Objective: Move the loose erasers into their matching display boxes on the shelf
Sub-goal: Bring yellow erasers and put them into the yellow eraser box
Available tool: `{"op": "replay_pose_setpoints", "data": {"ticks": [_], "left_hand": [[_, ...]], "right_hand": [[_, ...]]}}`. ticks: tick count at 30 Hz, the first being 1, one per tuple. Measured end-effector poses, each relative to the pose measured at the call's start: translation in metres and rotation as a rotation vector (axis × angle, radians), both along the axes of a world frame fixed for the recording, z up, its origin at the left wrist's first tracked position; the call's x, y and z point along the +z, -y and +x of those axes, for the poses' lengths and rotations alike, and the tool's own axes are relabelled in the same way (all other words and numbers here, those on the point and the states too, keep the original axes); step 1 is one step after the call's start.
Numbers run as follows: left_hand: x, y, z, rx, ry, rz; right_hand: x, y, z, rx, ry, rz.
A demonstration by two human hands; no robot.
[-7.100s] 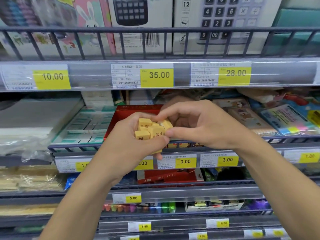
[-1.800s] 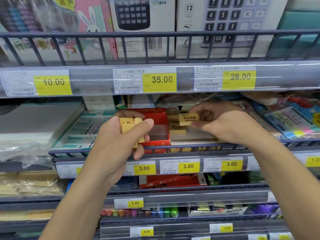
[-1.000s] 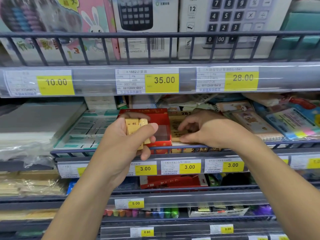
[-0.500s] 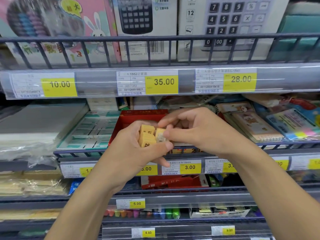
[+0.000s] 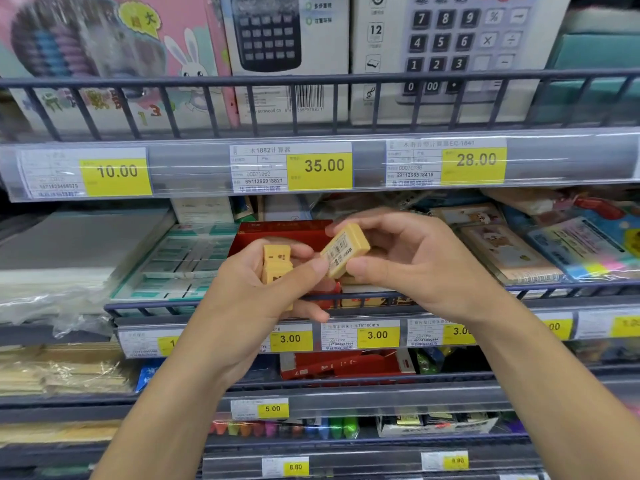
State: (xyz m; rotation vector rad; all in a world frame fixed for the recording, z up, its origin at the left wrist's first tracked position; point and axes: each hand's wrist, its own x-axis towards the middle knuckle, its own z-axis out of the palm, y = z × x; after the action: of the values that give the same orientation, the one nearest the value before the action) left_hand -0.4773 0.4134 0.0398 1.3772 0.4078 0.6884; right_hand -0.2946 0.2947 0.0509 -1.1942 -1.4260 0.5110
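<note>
My left hand grips a small stack of yellow erasers in front of the middle shelf. My right hand pinches a single yellow eraser between thumb and fingers, its barcode label facing me, just right of the stack. Behind both hands sits the red display box, mostly hidden. A second box with yellow erasers shows only as a strip behind the shelf rail, below my right hand.
A dark wire rail runs along the shelf front, with price tags beneath it. Green-printed packs lie left of the red box, notebooks to the right. Calculator boxes stand on the shelf above.
My right hand has pulled one eraser out of the stack in my left hand and lifted it up to the right. The left hand has stayed in place.
</note>
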Motion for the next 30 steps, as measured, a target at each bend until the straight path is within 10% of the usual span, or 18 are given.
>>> {"op": "replay_pose_setpoints", "data": {"ticks": [8, 23, 30], "left_hand": [[0.002, -0.003, -0.003, -0.008, 0.027, 0.045], [-0.001, -0.006, 0.001, 0.020, -0.005, 0.015], [-0.001, -0.017, -0.003, 0.051, -0.044, 0.012]], "right_hand": [[0.003, 0.008, -0.013, -0.425, 0.693, -0.045], [0.009, 0.016, -0.007, -0.368, 0.665, 0.056], [0.012, 0.019, 0.044, -0.489, 0.468, -0.488]]}}
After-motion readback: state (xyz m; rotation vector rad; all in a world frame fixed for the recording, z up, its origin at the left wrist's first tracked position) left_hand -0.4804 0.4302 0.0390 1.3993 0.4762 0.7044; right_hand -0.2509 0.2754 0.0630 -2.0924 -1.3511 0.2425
